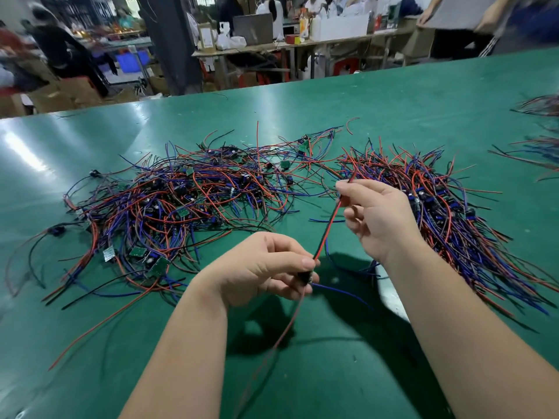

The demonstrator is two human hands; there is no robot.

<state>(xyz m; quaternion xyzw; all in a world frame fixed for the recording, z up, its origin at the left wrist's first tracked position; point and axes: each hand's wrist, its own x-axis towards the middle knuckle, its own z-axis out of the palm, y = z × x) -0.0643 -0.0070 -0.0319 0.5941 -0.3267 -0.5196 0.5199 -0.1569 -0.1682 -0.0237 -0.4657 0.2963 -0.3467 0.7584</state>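
Both hands pinch one piece at mid-frame above the green table [393, 101]: left hand [266, 267] the small board [304, 275], right hand [378, 216] its taut red-and-black lead [328, 226], which a harder pull might tear off the board.

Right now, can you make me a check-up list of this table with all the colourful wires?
Surface: green table, shiny.
Job's things: red wire stretched between both hands, running to a small dark part.
Clutter: tangled pile left; neater pile right.
Grippers: left hand pinches the small dark part; right hand pinches the red wire.
Cables: blue wire trails from the left hand.
Surroundings: workbenches, people beyond.
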